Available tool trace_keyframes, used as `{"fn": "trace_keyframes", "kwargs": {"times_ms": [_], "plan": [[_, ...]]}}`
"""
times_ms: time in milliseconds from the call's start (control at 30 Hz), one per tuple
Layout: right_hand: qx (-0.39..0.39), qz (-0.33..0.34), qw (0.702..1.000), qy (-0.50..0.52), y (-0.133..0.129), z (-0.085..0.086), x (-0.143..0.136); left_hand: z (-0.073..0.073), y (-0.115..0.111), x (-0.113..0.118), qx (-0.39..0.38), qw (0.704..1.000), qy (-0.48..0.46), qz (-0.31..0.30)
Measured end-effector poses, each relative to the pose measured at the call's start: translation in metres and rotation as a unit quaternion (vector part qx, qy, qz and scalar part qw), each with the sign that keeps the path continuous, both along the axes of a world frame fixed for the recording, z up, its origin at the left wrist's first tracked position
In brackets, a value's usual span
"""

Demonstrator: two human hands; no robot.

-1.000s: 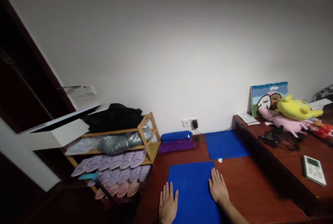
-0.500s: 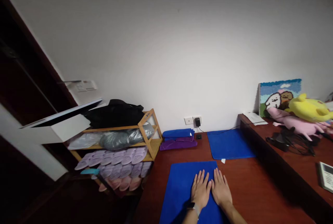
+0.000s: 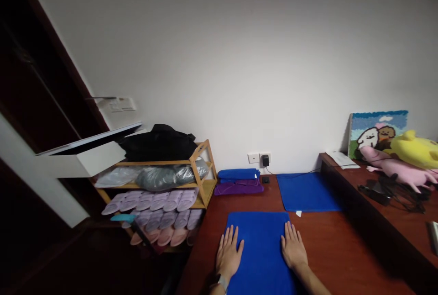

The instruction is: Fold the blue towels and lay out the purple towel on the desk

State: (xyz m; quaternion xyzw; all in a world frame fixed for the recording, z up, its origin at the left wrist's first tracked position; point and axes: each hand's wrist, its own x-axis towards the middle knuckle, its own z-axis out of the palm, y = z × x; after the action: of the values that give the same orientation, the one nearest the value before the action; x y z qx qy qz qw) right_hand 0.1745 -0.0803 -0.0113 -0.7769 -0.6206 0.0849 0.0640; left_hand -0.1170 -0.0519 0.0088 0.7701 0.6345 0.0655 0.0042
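A blue cloth point(image 3: 260, 251) lies spread flat on the reddish-brown table point(image 3: 345, 244). My left hand point(image 3: 230, 251) rests palm down on its left edge, fingers stretched out, with a watch on the wrist. On the right edge of the same cloth lies my right hand point(image 3: 293, 245), also flat with the fingers extended. Neither hand grips anything. The cloth's near end runs out of the bottom of the view.
Behind are a folded blue cloth point(image 3: 238, 175) on a purple one point(image 3: 239, 187), and a second flat blue cloth point(image 3: 308, 193). A shoe rack point(image 3: 202, 184) with slippers stands left. Plush toys point(image 3: 415, 150) lie on the raised right surface point(image 3: 372, 174).
My left hand has slid left from the middle of the cloth to its left edge. The right hand stays near the right edge. The view has shifted slightly.
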Motion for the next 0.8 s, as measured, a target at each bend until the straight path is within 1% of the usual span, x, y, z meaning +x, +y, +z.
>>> {"fn": "trace_keyframes", "kwargs": {"times_ms": [167, 233, 300, 367, 400, 467, 533, 567, 633, 667, 700, 733, 800], "plan": [[-0.017, 0.010, 1.000, 0.006, 0.012, 0.019, -0.007, -0.001, 0.012, -0.009, 0.005, 1.000, 0.000, 0.006], [-0.014, 0.004, 1.000, 0.018, 0.009, 0.024, -0.010, 0.000, 0.013, -0.011, 0.005, 1.000, 0.003, 0.006], [0.001, -0.006, 1.000, 0.031, -0.001, 0.023, -0.013, 0.004, 0.010, -0.007, 0.016, 1.000, 0.004, 0.015], [0.023, -0.008, 0.999, 0.037, -0.015, 0.019, -0.016, 0.008, 0.000, 0.010, 0.033, 0.999, -0.002, 0.009], [0.032, -0.007, 0.999, 0.037, -0.022, 0.016, -0.017, 0.010, -0.007, 0.024, 0.039, 0.999, -0.010, -0.010], [0.030, -0.013, 0.999, 0.031, -0.036, 0.010, -0.019, 0.013, -0.023, 0.059, 0.041, 0.996, -0.033, -0.076], [0.018, -0.018, 0.999, 0.024, -0.046, 0.007, -0.019, 0.013, -0.040, 0.100, 0.031, 0.987, -0.060, -0.146], [0.014, -0.016, 1.000, 0.020, -0.049, 0.006, -0.018, 0.012, -0.047, 0.119, 0.022, 0.983, -0.072, -0.167], [0.013, -0.003, 1.000, 0.015, -0.052, 0.005, -0.016, 0.009, -0.057, 0.148, -0.001, 0.980, -0.085, -0.182], [0.014, 0.004, 1.000, 0.013, -0.052, 0.005, -0.016, 0.007, -0.060, 0.156, -0.013, 0.979, -0.087, -0.181], [0.014, 0.007, 1.000, 0.013, -0.052, 0.005, -0.015, 0.005, -0.061, 0.160, -0.022, 0.980, -0.086, -0.180], [0.015, 0.007, 1.000, 0.013, -0.051, 0.005, -0.015, 0.004, -0.062, 0.158, -0.027, 0.980, -0.083, -0.179], [0.019, 0.003, 1.000, 0.018, -0.051, 0.005, -0.015, 0.003, -0.061, 0.142, -0.027, 0.981, -0.072, -0.178]]}}
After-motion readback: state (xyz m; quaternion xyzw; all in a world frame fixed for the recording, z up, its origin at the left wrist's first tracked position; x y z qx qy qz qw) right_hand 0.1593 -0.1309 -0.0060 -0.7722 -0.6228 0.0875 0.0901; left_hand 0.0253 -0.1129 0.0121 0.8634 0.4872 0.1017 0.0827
